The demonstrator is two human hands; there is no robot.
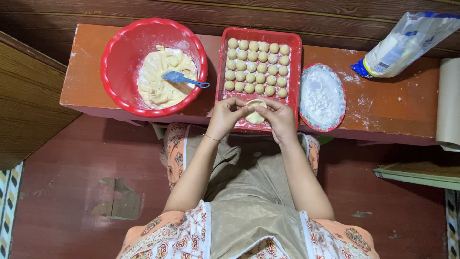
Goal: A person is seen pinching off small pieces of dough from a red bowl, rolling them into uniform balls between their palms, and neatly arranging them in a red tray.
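Both the left hand [225,116] and right hand [280,119] pinch a pale flattened dough piece [255,111] over the red rectangular plastic tray [295,72] at the tabletop's near edge; shaping appears underway, needing gentle, even finger pressure.

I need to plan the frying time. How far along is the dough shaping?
Done: rows of dough balls fill most of the red tray. In hand: left hand and right hand shape one dough piece. Left: much dough remains in the red bowl.
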